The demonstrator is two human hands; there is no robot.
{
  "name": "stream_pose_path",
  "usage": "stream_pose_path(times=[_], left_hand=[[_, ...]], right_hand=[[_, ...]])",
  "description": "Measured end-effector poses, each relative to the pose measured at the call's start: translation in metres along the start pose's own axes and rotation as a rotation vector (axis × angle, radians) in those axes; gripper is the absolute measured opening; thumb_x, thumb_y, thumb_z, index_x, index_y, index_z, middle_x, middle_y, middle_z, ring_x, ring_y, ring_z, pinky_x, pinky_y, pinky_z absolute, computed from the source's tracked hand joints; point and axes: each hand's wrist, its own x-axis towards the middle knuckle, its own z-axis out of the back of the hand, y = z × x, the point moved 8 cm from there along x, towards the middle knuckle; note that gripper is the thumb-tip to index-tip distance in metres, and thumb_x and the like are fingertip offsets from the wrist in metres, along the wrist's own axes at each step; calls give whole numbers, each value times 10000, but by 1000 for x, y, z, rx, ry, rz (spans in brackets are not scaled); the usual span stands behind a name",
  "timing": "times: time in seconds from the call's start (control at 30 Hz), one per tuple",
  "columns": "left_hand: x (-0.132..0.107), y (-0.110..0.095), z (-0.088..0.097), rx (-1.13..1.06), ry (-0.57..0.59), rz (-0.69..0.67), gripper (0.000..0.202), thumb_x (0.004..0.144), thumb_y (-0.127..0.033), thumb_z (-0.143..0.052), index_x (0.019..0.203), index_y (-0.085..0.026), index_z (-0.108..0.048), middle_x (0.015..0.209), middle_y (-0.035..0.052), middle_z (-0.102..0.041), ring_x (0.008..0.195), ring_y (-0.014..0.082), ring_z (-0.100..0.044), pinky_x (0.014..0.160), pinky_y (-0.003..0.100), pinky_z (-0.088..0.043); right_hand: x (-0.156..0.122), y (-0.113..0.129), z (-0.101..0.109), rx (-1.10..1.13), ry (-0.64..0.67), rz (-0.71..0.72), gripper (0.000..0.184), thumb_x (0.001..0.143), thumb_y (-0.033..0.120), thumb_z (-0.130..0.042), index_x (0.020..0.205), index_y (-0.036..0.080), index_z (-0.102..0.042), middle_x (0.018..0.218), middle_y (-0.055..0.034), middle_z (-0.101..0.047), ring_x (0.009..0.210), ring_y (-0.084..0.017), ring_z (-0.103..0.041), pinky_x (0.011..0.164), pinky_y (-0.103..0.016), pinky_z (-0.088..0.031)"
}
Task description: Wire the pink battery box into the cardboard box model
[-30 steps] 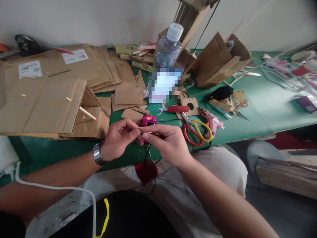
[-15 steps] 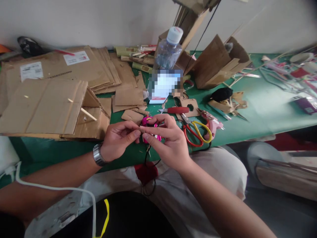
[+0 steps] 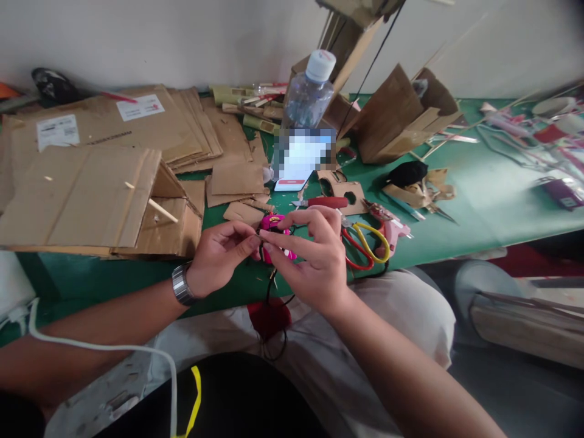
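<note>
Left hand (image 3: 222, 250) and right hand (image 3: 317, 255) are held fingertips together, one tiny thin brown piece (image 3: 258, 238) pinched between, before one bright-pink object (image 3: 268, 224).

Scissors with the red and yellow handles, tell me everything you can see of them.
The scissors lie on the green table, with one red loop handle and one yellow one, both with a smooth, plastic-like look. The handles point toward the person and to the right. A bit of grey, metallic-looking blade shows; the person's right grip blocks the view of the rest, so whether the blades are shut is unclear. The yellow loop overlaps the pink glue gun in view; contact is unclear.
</note>
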Motion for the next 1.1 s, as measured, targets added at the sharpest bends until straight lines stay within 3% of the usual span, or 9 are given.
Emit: stream_pose_path(times=[0.2, 0.3, 0.63, 0.8, 0.9, 1.03, 1.1], left_hand=[[0, -1, -4, -145, 30, 23, 313, 873, -491, -845, 892, -179, -826, 733, 49, -777, 649, 141, -733, 648, 251, -643], [0, 0, -3, -77, 20, 17, 238, 844, -411, -889, 890, -186, -828, 734, 39, -785, 666, 135, -748, 669, 227, -645], [-3, -8, 4, 108, -58, -55, 202, 820, -359, -899, 844, -179, -812, 745, 39, -785, 644, 124, -734, 651, 203, -628], [0, -9, 7, 124, -96, -84, 210, 811, -346, -897, 821, -172, -780, 704, 23, -759, 614, 121, -730, 615, 198, -609], [2, -8, 10, 100, -128, -91, 217, 819, -349, -888, 823, -174, -759, 685, 1, -733, 596, 123, -728, 597, 208, -606], [2, -11, 10, 131, -142, -110, 213, 851, -352, -860, 855, -170, -750, 687, 3, -736, 609, 119, -732, 600, 207, -606], [2, -14, 11, 151, -155, -119, 234, 859, -374, -854, 872, -167, -744, 692, 9, -744, 613, 123, -735, 606, 216, -610]], right_hand=[[0, -1, -5, -28, 58, 116, 237, 926, 130, -780, 1051, 317, -857, 947, -46, -749, 1009, -262, -549, 898, -445, -546], [0, 0, -7, -12, 77, 118, 252, 925, 118, -773, 1066, 311, -854, 943, -47, -747, 995, -259, -558, 888, -442, -554], [-2, 1, -10, 68, 105, 32, 238, 960, 107, -710, 1042, 279, -854, 936, -50, -770, 986, -249, -596, 865, -437, -568], [4, 0, -6, 112, 149, -3, 192, 997, 171, -682, 1101, 244, -827, 991, -62, -784, 975, -230, -656, 875, -420, -577], [16, -28, 18, 20, 218, -121, 184, 1015, 220, -636, 1057, 209, -814, 980, -64, -776, 900, -204, -700, 808, -365, -559], [9, -112, 59, -396, 444, -543, 150, 936, 316, -703, 986, 208, -795, 829, -48, -755, 759, -223, -676, 701, -350, -475], [-9, -147, 71, -531, 588, -723, 278, 855, 300, -758, 1111, 190, -763, 836, -52, -751, 747, -243, -670, 685, -350, -451]])
